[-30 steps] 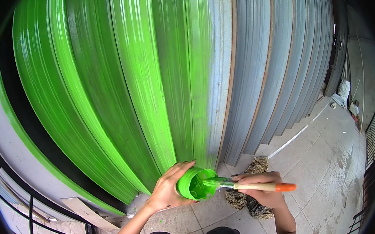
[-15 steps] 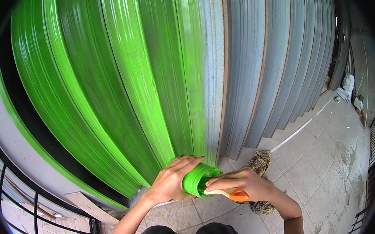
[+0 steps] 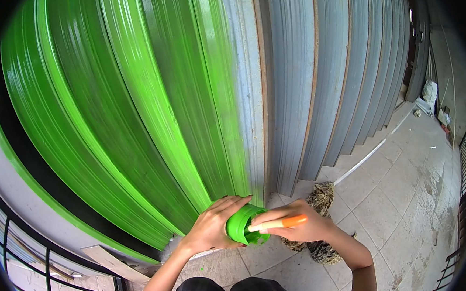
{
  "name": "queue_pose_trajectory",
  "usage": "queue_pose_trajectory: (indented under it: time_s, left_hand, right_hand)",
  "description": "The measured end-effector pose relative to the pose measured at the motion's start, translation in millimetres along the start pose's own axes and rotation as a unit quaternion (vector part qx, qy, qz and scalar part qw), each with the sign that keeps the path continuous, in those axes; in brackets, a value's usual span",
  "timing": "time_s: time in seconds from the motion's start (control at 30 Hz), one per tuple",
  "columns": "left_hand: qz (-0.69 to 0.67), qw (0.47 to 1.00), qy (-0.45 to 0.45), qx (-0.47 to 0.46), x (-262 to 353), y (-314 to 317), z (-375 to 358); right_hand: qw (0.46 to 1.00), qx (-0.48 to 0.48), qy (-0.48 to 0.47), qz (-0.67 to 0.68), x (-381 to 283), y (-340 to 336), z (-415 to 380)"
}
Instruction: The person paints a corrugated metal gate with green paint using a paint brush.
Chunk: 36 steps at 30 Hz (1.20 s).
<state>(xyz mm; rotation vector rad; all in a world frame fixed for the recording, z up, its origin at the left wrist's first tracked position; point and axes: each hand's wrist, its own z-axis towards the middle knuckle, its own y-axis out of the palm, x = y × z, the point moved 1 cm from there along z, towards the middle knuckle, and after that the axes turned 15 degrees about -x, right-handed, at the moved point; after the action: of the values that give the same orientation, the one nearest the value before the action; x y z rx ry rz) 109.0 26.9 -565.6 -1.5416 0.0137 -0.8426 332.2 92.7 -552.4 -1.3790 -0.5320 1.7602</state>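
My left hand (image 3: 213, 226) is wrapped round a green paint container (image 3: 239, 225), tilted with its open mouth toward the right. In my right hand (image 3: 298, 228) is a paintbrush (image 3: 281, 222) with a pale and orange handle; its bristle end is inside the container's mouth and hidden. Behind both hands stands a ribbed metal shutter, its left part (image 3: 127, 99) coated in glossy green and its right part (image 3: 294, 87) bare grey with rusty edges.
A crumpled patterned cloth (image 3: 325, 251) lies on the tiled floor (image 3: 378, 211) beyond my right hand. A wooden board (image 3: 114, 263) and a black metal grille (image 3: 48, 266) are at the lower left. Debris (image 3: 429, 96) sits at the far right.
My right hand has turned, and the brush handle has swung up to lie nearly level. The view has shifted slightly, so the shutter appears further left. My left hand still holds the container.
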Motion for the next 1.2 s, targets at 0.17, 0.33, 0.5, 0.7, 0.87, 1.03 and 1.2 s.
queue_pose_trajectory:
  time_s: [0.17, 0.33, 0.5, 0.7, 0.87, 1.03, 1.2]
  left_hand:
    - [-0.080, 0.996, -0.029, 0.008, -13, 12, 4]
    - [-0.151, 0.986, -0.062, 0.024, -23, 25, 3]
    - [-0.193, 0.975, -0.083, 0.066, -49, 43, -27]
    - [-0.223, 0.965, -0.113, 0.076, -73, 76, -83]
    - [-0.245, 0.963, -0.077, 0.078, -88, 96, -112]
    - [-0.269, 0.959, -0.074, 0.047, -91, 105, -118]
    - [-0.331, 0.938, -0.093, 0.044, -92, 113, -118]
  right_hand:
    - [0.918, 0.203, 0.075, 0.332, 21, 15, -13]
    - [0.788, 0.272, 0.149, 0.532, 45, 37, -27]
    - [0.681, 0.370, 0.099, 0.624, 64, 57, -32]
    - [0.892, 0.424, 0.140, 0.075, 142, 114, -42]
    - [0.937, 0.201, 0.122, -0.261, 181, 169, -47]
    - [0.881, 0.160, 0.109, -0.432, 208, 155, -31]
    - [0.816, 0.255, 0.033, -0.517, 159, 100, -2]
